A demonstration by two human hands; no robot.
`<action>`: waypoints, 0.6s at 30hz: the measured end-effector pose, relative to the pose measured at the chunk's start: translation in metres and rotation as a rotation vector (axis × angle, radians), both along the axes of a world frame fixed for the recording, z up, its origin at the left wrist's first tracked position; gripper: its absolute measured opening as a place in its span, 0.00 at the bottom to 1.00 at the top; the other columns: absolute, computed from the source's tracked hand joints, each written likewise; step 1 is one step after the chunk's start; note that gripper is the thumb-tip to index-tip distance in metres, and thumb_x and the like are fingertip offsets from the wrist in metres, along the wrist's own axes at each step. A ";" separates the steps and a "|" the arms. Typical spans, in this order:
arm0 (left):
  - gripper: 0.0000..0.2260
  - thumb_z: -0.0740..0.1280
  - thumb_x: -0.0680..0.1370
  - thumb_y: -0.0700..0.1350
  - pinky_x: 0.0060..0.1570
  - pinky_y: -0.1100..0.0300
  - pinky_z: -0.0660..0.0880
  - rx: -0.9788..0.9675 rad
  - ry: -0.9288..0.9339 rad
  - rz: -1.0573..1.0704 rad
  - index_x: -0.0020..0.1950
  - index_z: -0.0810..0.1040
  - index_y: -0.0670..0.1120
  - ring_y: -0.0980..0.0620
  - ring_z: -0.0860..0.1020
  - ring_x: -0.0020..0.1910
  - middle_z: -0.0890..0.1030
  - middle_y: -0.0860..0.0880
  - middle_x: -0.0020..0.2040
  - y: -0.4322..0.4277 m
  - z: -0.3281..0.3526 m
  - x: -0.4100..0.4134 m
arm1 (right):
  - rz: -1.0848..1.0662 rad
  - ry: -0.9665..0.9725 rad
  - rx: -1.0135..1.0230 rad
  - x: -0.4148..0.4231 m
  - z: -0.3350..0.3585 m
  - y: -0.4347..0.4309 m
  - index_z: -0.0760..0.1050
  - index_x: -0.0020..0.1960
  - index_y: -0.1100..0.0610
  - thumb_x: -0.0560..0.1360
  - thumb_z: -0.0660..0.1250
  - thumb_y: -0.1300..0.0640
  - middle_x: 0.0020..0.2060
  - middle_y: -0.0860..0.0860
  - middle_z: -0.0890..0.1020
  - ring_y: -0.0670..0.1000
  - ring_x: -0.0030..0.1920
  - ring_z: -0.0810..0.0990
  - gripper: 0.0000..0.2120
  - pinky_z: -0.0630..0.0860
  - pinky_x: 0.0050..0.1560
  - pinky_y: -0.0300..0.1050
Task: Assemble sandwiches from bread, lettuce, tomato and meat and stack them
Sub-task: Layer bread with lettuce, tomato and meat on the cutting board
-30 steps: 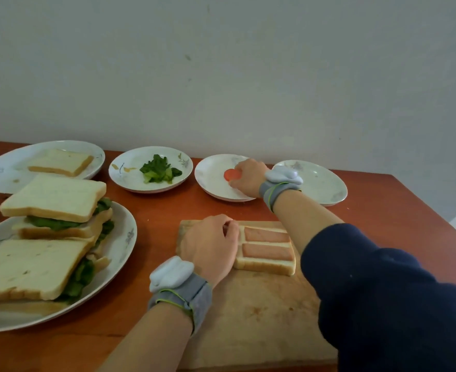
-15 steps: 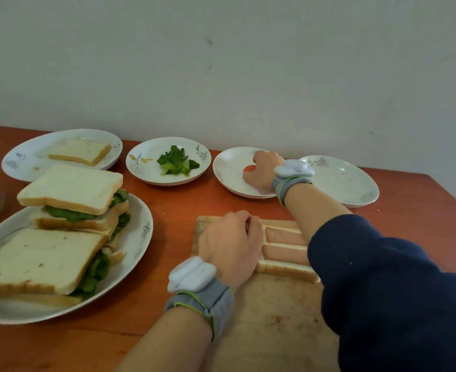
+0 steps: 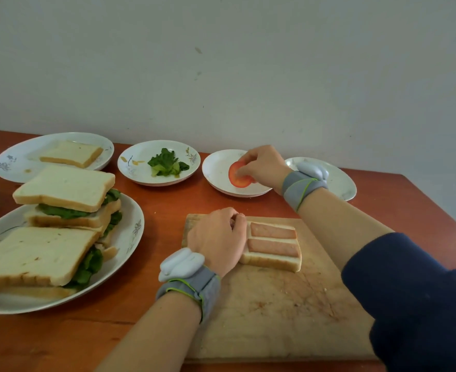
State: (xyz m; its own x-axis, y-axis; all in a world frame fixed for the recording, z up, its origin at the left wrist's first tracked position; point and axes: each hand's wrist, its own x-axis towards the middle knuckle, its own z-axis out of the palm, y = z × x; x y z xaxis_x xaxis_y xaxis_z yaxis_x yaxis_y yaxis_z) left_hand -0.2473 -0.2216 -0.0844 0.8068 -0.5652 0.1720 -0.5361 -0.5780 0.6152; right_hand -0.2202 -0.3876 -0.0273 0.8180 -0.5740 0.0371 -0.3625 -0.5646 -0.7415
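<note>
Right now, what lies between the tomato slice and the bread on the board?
Head view: from the tomato slice, only the plate's near rim, bare table and the cutting board's far edge before the bread.

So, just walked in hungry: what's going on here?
A person is building a sandwich. The right hand pinches a tomato slice over a small plate. The left hand rests curled at the edge of a bread slice topped with two meat strips on the cutting board. Finished sandwiches sit stacked on a large plate.
</note>
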 end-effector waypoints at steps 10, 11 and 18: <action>0.11 0.60 0.78 0.53 0.40 0.58 0.75 -0.052 0.031 0.040 0.47 0.81 0.53 0.52 0.80 0.44 0.83 0.55 0.43 0.000 0.002 -0.004 | 0.129 0.071 0.209 -0.096 0.031 0.016 0.82 0.45 0.57 0.69 0.74 0.64 0.40 0.56 0.82 0.50 0.38 0.78 0.06 0.75 0.36 0.39; 0.11 0.60 0.78 0.52 0.40 0.59 0.75 -0.049 0.041 0.047 0.46 0.82 0.53 0.52 0.79 0.44 0.82 0.55 0.42 0.000 0.003 -0.005 | 0.136 0.095 0.219 -0.101 0.029 0.017 0.82 0.45 0.57 0.69 0.74 0.63 0.40 0.56 0.82 0.50 0.38 0.78 0.06 0.74 0.35 0.39; 0.10 0.61 0.77 0.50 0.37 0.59 0.73 -0.083 0.061 0.062 0.43 0.81 0.51 0.52 0.79 0.40 0.81 0.54 0.36 0.002 0.006 -0.009 | 0.162 0.216 0.175 -0.120 0.017 0.025 0.82 0.47 0.58 0.70 0.74 0.62 0.40 0.52 0.82 0.47 0.38 0.76 0.07 0.70 0.33 0.37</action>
